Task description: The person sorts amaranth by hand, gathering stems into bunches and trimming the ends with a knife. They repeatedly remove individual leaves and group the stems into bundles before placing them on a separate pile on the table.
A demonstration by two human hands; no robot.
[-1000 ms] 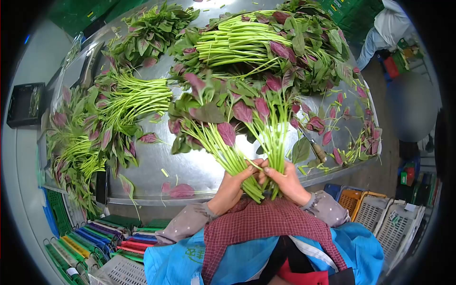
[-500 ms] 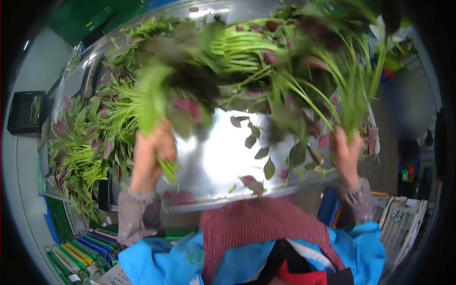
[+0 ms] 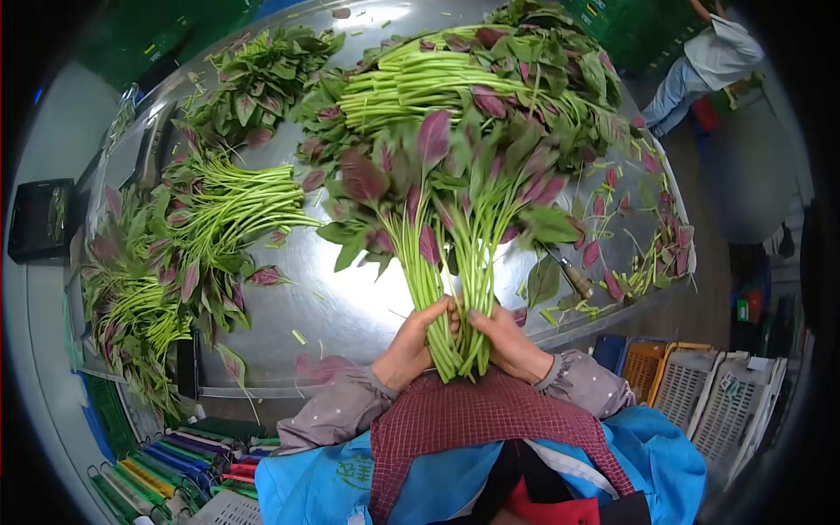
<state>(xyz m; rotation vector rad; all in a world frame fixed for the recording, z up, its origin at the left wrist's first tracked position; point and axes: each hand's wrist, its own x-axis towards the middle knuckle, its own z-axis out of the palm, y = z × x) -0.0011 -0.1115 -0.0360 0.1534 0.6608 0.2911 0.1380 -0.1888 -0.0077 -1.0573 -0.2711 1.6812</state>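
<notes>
Stems gathered low in front of my apron, my left hand (image 3: 408, 348) is closed around a bunch of amaranth greens (image 3: 413, 254) with green and purple leaves. My right hand (image 3: 518, 346) grips a second bunch of amaranth greens (image 3: 479, 258) right beside it. The two bunches touch, leaves pointing away from me and stem ends near the table's front edge. Beyond them lies a large stack of amaranth (image 3: 420, 83). More amaranth (image 3: 241, 201) is spread to the left, with another leafy pile (image 3: 262, 79) behind it.
The metal table (image 3: 337, 297) carries loose leaves and stem scraps. A wooden-handled tool (image 3: 576, 278) lies on the right. Plastic crates (image 3: 731, 394) stand low on the right, and folded coloured crates (image 3: 166, 464) on the left. A person (image 3: 713, 57) is at the far right.
Both hands have come together from far apart, bringing the two bunches side by side at the middle. The blurred leaves have settled, and the stack behind shows clearly.
</notes>
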